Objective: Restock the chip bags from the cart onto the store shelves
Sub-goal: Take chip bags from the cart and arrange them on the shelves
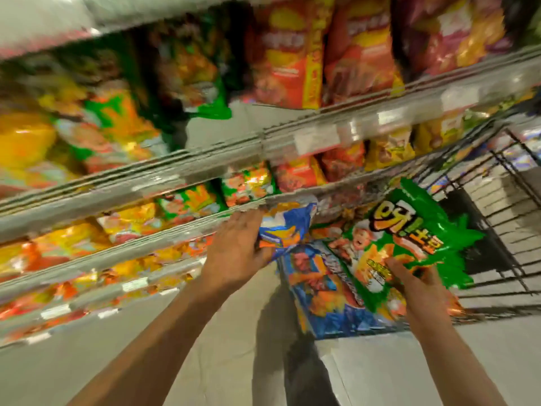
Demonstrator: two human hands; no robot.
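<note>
Two bags in hand: one per grip, both held near the cart, neither on a shelf yet.
Left hand [237, 247]: my grip grasps the blue bag [288, 230] by its left edge, just below a shelf lip.
Right hand [415, 281]: my grip pinches the green bag [409, 241] at its lower edge; the bag stands tilted above the cart.
Cart [503, 218]: wire basket at right; another blue bag [319, 288] lies in it under the green one.
Shelves [205, 168]: stocked rows to the left and far side; green bags [248, 186] sit on a middle row.
Image quality: heavy motion blur, so labels and fingers are unclear.
Risk 1: edge-only pinch on slick film; the green bag could slip and drop.
Risk 2: blue bag may catch on the shelf lip and crumple.
Risk 3: wrong row, if I misjudge matching colours.
</note>
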